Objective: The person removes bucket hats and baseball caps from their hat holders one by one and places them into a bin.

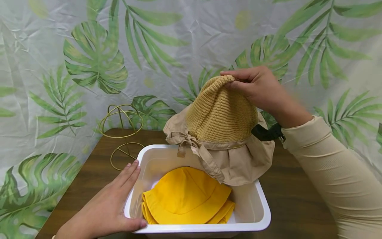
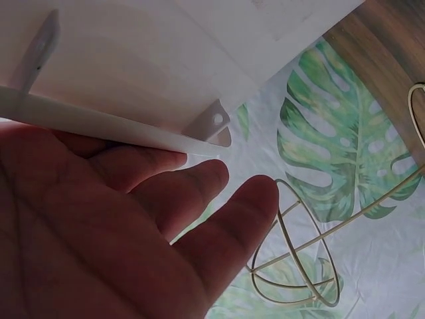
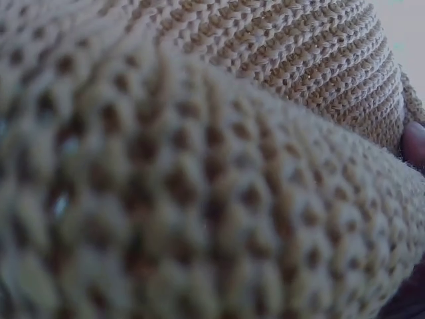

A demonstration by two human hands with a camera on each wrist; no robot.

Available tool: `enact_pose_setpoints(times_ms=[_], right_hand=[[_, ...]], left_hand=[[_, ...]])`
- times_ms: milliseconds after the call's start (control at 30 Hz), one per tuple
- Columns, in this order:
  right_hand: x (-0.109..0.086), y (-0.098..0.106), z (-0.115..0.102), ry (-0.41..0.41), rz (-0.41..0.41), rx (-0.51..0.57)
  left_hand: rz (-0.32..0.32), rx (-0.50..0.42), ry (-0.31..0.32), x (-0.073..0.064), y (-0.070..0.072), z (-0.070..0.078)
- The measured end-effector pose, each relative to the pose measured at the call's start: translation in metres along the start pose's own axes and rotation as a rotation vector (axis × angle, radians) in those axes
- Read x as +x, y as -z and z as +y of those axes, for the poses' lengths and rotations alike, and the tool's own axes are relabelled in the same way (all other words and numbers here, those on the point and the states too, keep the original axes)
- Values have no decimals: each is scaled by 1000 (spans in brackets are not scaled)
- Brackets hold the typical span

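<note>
My right hand (image 1: 262,88) pinches the crown top of a sun hat (image 1: 221,113) with a tan knitted crown, a beige cloth brim and a tied bow. The hat hangs over the back right part of a white plastic tub (image 1: 265,212); its knit fills most of the right wrist view. Inside the tub lies a folded yellow bucket hat (image 1: 185,192). My left hand (image 1: 104,202) rests against the tub's left rim, fingers extended along it and thumb on the front corner. The left wrist view shows these fingers (image 2: 226,232) beside the tub's underside edge.
A gold wire stand (image 1: 120,121) with round hoops stands at the table's back left, just beyond the tub. The dark wooden table (image 1: 86,186) carries everything. Behind it hangs a leaf-print cloth (image 1: 203,30).
</note>
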State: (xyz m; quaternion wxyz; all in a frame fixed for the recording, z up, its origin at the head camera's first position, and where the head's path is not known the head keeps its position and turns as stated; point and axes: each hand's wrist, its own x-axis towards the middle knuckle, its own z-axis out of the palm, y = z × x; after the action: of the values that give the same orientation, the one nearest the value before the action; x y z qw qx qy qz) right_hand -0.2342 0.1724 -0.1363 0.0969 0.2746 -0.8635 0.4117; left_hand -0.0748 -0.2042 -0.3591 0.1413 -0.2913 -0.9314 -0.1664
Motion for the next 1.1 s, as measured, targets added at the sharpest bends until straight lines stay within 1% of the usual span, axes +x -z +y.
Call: enact_pose_setpoints(times_ms=[133, 233, 367, 567, 633, 800, 900, 1033, 1100], right_hand=[[-6, -15, -7, 46, -34, -15], [-11, -24, -11, 101, -66, -57], [-18, -36, -10, 152, -123, -104], [-27, -53, -9, 217, -180, -94], [-29, -59, -11, 232, -195, -107], [-37, -72, -15, 254, -263, -102], [-44, -79, -12, 282, -293, -134], [-52, -90, -5, 306, -366, -119], [-55, -95, -1, 311, -424, -70]], left_hand=[[-1, -2, 1, 0, 0, 0], [-6, -6, 7, 0, 0, 0], [-11, -15, 17, 0, 0, 0], [-17, -15, 39, 1, 0, 1], [-18, -16, 42, 1, 0, 1], [-30, -22, 49, 0, 0, 1], [-36, -24, 50, 1, -1, 1], [-41, -25, 53, 1, 0, 1], [-43, -28, 59, 1, 1, 2]])
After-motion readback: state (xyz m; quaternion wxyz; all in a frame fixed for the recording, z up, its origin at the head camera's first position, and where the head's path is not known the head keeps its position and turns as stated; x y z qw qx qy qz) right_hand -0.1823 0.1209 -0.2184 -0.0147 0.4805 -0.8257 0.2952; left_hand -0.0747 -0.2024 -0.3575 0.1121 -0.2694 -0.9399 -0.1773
